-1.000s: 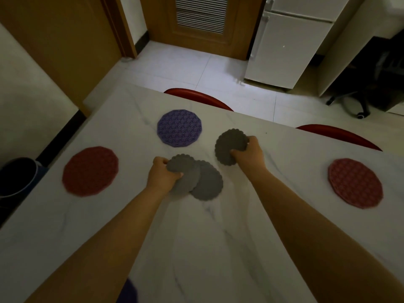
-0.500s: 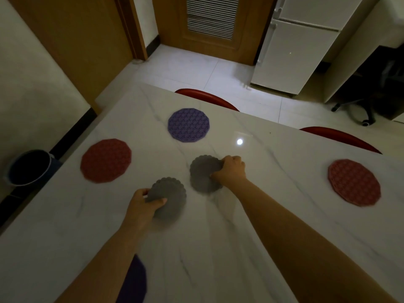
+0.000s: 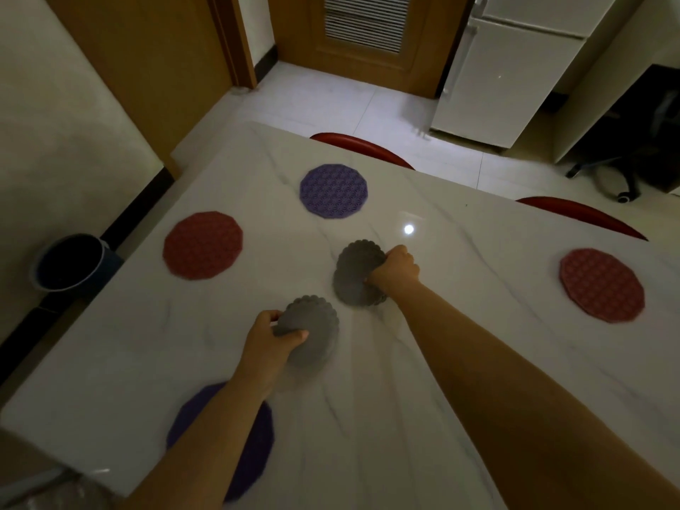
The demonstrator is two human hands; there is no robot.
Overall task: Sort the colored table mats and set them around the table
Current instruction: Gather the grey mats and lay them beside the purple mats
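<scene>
- The left hand (image 3: 268, 340) pinched the near-left rim of a grey scalloped mat (image 3: 316, 325), thumb on top and fingers curled beneath. The mat spread away to the far right of the grip, low over the marble table (image 3: 368, 417). Whether it touched the surface could not be told.
- The right hand (image 3: 397, 270) clutched a second grey mat (image 3: 353, 274) by its right rim, fingers curled round the edge. The mat reached leftward from that grip, slightly tilted. A further edge beneath it hinted at two mats held together, though this was not certain.
- The grey mats lay apart, the right-hand one beyond and to the right of the left grip.
- Already laid flat were a purple mat (image 3: 333, 191) beyond both grips, a red mat (image 3: 202, 244) out to the left of the left grip, another red mat (image 3: 601, 285) well to the right of the right grip, and a near purple mat (image 3: 254, 450) partly hidden under the left forearm.
- Judged step: the colours were sorted and mostly placed, with the greys being dealt out.
- The next move would call for carrying each grey mat to an unfilled place, laying it flat and letting go, after first parting any doubled pair.
</scene>
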